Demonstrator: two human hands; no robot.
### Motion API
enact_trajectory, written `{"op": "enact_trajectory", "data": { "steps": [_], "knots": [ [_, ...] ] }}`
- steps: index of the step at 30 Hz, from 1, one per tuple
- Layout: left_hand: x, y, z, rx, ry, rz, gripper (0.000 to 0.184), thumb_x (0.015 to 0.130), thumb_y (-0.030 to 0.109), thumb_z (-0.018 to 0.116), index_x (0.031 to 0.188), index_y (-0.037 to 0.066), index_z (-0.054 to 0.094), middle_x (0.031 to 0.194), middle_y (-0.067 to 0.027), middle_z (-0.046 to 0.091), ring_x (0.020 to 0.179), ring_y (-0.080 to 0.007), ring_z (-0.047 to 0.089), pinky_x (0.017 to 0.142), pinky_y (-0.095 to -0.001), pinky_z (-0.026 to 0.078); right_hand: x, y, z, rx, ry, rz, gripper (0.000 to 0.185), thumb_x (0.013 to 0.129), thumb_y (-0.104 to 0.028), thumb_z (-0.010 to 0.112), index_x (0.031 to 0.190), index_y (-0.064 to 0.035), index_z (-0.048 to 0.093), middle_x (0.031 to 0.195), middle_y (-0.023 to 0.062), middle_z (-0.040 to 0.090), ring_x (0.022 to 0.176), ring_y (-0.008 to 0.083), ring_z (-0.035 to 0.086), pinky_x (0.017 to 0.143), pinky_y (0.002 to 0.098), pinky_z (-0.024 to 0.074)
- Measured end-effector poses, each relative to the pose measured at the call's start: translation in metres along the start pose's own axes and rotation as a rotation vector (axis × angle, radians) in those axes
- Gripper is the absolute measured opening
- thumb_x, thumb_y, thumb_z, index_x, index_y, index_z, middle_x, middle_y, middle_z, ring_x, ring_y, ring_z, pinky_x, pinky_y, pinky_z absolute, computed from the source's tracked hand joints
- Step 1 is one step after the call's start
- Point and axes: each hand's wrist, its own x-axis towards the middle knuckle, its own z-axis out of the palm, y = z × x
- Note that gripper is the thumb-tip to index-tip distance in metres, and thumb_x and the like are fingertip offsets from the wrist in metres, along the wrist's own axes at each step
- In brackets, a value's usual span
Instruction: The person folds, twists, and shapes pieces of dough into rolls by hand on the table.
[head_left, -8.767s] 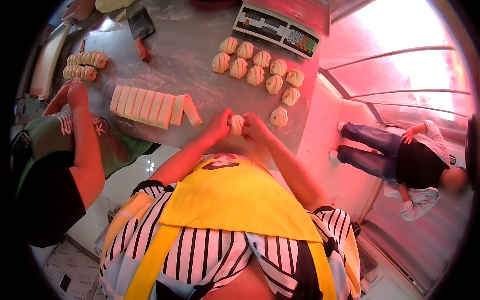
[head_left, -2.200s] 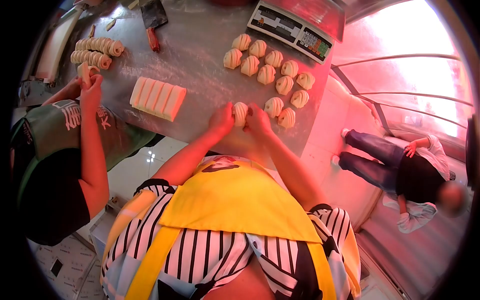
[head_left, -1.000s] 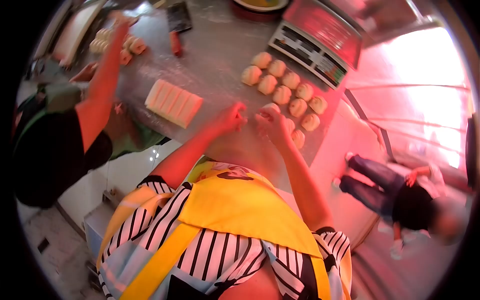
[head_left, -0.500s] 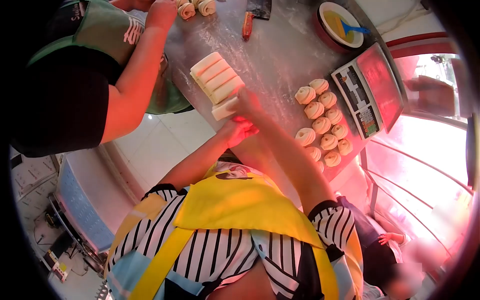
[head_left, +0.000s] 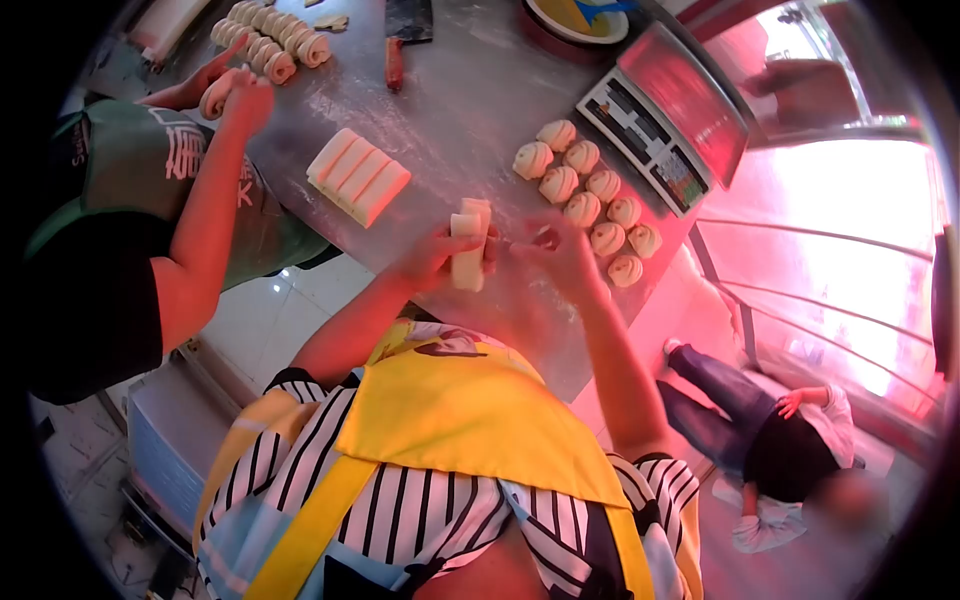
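Note:
My left hand [head_left: 428, 262] is closed around a pale folded strip of dough [head_left: 466, 262], which stands lengthwise above the front of the metal table. A second dough edge shows behind it. To the right, my right hand [head_left: 562, 262] is apart from the strip, fingers loosely curled with a gap between thumb and fingers and nothing visible in it. Beyond my left hand lies a block of dough strips [head_left: 358, 178], side by side on the table. Several twisted dough buns [head_left: 559, 184] sit in rows just past my right hand.
A digital scale [head_left: 640, 125] stands behind the buns. At the back are a bowl [head_left: 585, 30] with a blue-handled brush and a red-handled cleaver [head_left: 394, 65]. On the left, a co-worker's hands [head_left: 240, 98] hold dough near rows of shaped dough [head_left: 270, 40]. Another person is at lower right.
The dough block, under my right hand before, now lies on the table. My left hand has taken hold of a strip, and my right hand has moved right. My view has shifted rightward.

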Motion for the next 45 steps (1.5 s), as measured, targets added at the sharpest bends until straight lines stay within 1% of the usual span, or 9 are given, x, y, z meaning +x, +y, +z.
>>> {"op": "enact_trajectory", "data": {
  "steps": [14,17,23,26,27,30,34,41,45],
  "knots": [
    [-0.036,0.03,0.025,0.492,-0.202,-0.447,0.035,0.095,0.035,0.045,0.092,0.002,0.058,0.071,-0.0075,0.058,0.054,-0.0137,0.056,0.051,-0.0278,0.046,-0.001,-0.014,0.017,-0.192,-0.375,-0.462,0.018,0.074,-0.005,0.066,0.091,-0.0057,0.063,0.081,0.0038,0.06,0.074,0.0137,0.057,0.067,0.032,0.0476],
    [-0.062,0.049,0.02,0.487,-0.609,-0.196,0.032,0.094,0.033,0.048,0.095,0.002,0.057,0.073,-0.0067,0.058,0.061,-0.0151,0.058,0.056,-0.0291,0.047,0.027,-0.02,0.003,0.081,-0.016,0.273,0.008,0.08,-0.007,0.064,0.086,-0.0037,0.062,0.078,0.0027,0.059,0.07,0.0133,0.057,0.065,0.0304,0.049],
    [-0.048,0.03,0.004,-0.08,0.085,-0.089,0.03,0.09,0.025,0.055,0.111,0.004,0.051,0.087,-0.0077,0.058,0.081,-0.018,0.058,0.069,-0.0342,0.048,0.18,0.004,-0.004,1.176,0.011,0.073,0.029,0.091,-0.015,0.054,0.117,-0.0017,0.054,0.098,0.0102,0.06,0.086,0.0198,0.059,0.084,0.0355,0.0502],
    [-0.029,0.024,0.008,-0.251,0.186,0.086,0.029,0.091,0.021,0.056,0.113,0.003,0.05,0.096,-0.0091,0.058,0.087,-0.0199,0.058,0.075,-0.0355,0.048,0.164,-0.03,0.006,0.93,0.025,0.044,0.042,0.092,-0.02,0.054,0.129,-0.0045,0.044,0.11,0.0092,0.057,0.103,0.0232,0.056,0.091,0.0385,0.0466],
    [-0.021,0.024,0.007,-0.296,0.25,0.15,0.029,0.091,0.02,0.055,0.114,0.003,0.05,0.099,-0.0096,0.058,0.089,-0.0205,0.059,0.076,-0.0358,0.048,0.16,0.01,0.013,0.479,-0.025,-0.339,0.046,0.091,-0.021,0.055,0.132,-0.0051,0.041,0.112,0.0102,0.056,0.107,0.0236,0.054,0.09,0.0382,0.0469],
    [0.005,0.029,0.017,-0.353,0.443,0.326,0.028,0.09,0.019,0.057,0.111,0.001,0.052,0.101,-0.0101,0.059,0.094,-0.0207,0.059,0.082,-0.0353,0.048,0.062,-0.008,0.032,0.72,-0.226,0.212,0.052,0.087,-0.021,0.061,0.133,-0.0039,0.04,0.11,0.0098,0.057,0.105,0.0218,0.056,0.079,0.0331,0.0485],
    [0.027,0.02,0.014,0.376,0.574,0.367,0.03,0.088,0.025,0.061,0.101,-0.001,0.058,0.094,-0.0094,0.061,0.086,-0.0175,0.062,0.077,-0.0304,0.051,0.022,-0.002,0.031,0.513,0.029,0.161,0.044,0.082,-0.011,0.065,0.122,-0.0051,0.049,0.1,0.0025,0.058,0.087,0.0175,0.059,0.068,0.0273,0.0475],
    [0.047,0.01,0.03,0.145,0.419,-0.117,0.03,0.087,0.027,0.061,0.097,-0.001,0.06,0.084,-0.0082,0.062,0.058,-0.0146,0.059,0.053,-0.0275,0.051,-0.026,0.001,-0.001,-0.608,0.382,-0.618,0.042,0.074,-0.008,0.066,0.114,-0.0079,0.054,0.087,0.0094,0.056,0.079,0.0275,0.06,0.065,0.0352,0.0501],
    [0.055,-0.001,0.031,0.242,0.302,-0.252,0.026,0.088,0.024,0.059,0.1,0.001,0.059,0.083,-0.0085,0.062,0.062,-0.0154,0.06,0.054,-0.028,0.051,-0.036,0.03,-0.011,-0.662,0.404,-0.466,0.037,0.074,-0.01,0.065,0.11,-0.0083,0.057,0.094,0.0104,0.056,0.082,0.0276,0.06,0.064,0.0351,0.0507]
  ]
}}
